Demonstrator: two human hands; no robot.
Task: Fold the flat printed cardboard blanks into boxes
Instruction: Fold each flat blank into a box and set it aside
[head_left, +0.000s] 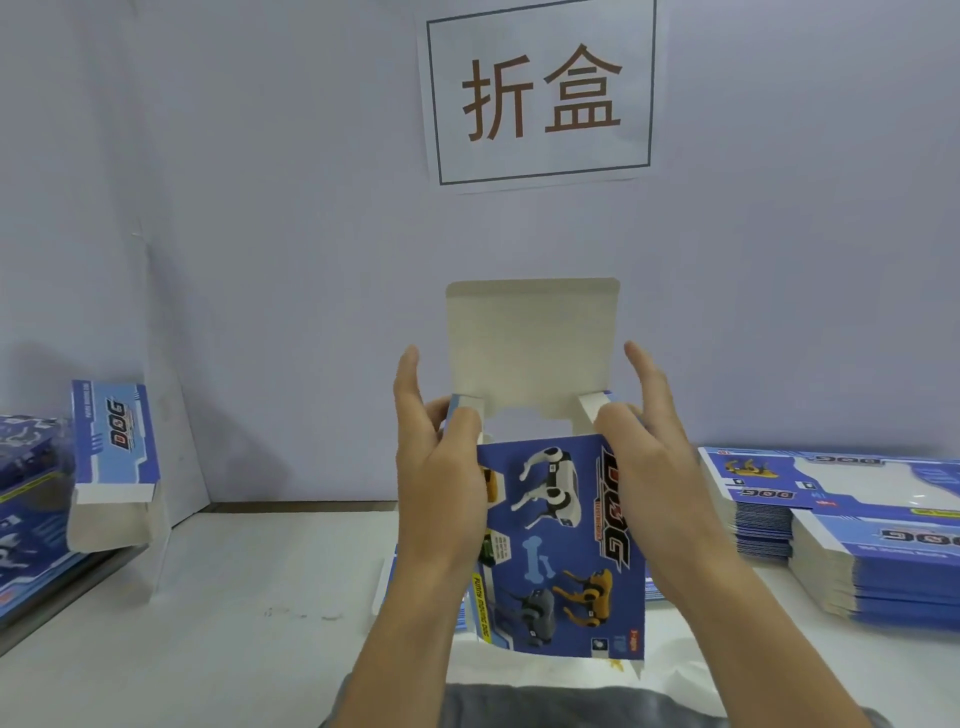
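Blue printed box (563, 545) stood half-formed above the desk (249, 597), both hands' grip clamped on its side flaps; left hand (441, 467), right hand (644, 462). Top lid (532, 343) remained open; flat blanks (852, 525) awaited.

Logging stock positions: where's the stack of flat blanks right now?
Head view, right side: the stack of flat blanks lies on the white table, right of the box held up by both hands.
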